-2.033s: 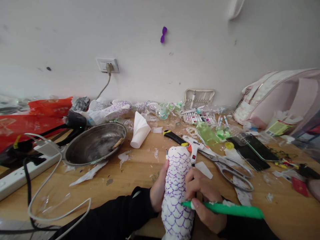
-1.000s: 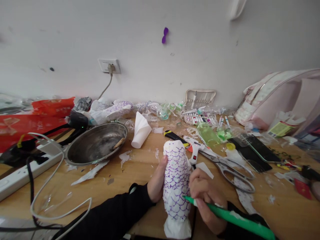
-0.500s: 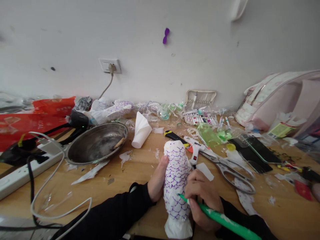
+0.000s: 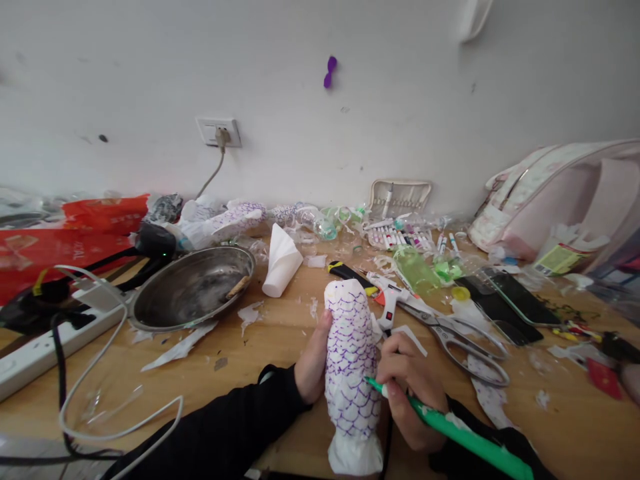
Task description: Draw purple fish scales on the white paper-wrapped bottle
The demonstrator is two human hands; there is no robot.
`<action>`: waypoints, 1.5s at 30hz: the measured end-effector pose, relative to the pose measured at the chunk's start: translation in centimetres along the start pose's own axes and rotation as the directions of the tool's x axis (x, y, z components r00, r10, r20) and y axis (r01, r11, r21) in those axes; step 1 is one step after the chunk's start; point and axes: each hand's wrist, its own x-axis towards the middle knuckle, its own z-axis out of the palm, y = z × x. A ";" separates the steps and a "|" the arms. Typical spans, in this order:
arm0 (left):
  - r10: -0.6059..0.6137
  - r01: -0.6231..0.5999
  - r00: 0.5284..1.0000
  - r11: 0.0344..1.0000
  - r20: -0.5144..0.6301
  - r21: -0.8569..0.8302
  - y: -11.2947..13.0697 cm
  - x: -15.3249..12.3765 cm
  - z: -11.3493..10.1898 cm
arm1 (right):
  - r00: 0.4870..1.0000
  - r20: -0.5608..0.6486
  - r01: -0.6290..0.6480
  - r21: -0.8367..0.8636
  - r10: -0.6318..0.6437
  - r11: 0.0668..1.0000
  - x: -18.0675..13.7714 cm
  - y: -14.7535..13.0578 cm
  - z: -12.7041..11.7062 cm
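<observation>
A white paper-covered fish figure (image 4: 351, 367) with purple scale lines stands nearly upright in front of me, its flared tail end lowest. My left hand (image 4: 315, 360) is wrapped round its left side, thumb along the edge, other fingers hidden behind. Pinched in my right hand (image 4: 410, 387) is a long green pen (image 4: 465, 433) with a tapered tip. That tip meets the right side of the scaled surface, a little below its middle. Just behind the figure lie a white glue gun (image 4: 393, 300) and a black-and-yellow utility knife (image 4: 347, 272).
Grey-handled scissors (image 4: 450, 333) and dark phones (image 4: 520, 300) lie to the right, near a pink backpack (image 4: 540, 207). A metal bowl (image 4: 195, 287), a rolled white paper (image 4: 283, 260) and a power strip (image 4: 45, 353) with cables are leftward. Felt pens (image 4: 400, 237) and plastic scraps line the wall.
My right hand and the green pen have shifted slightly right, the tip moving from mid-body towards the fish figure's right edge. My left hand keeps its hold.
</observation>
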 end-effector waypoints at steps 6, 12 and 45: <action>-0.017 0.018 0.998 1.000 0.057 -0.009 0.0 0.1 -0.1 | 0.999 0.023 -0.037 0.020 0.037 0.999 0.4 -0.2 0.0; -0.025 0.025 0.999 1.000 0.031 -0.017 0.1 0.2 -0.2 | 0.998 0.009 -0.056 0.083 0.055 0.995 0.1 0.0 0.3; -0.036 0.040 0.995 0.998 0.091 -0.048 0.3 0.2 -0.1 | 0.997 -0.040 -0.054 0.091 0.058 0.994 0.2 0.2 0.4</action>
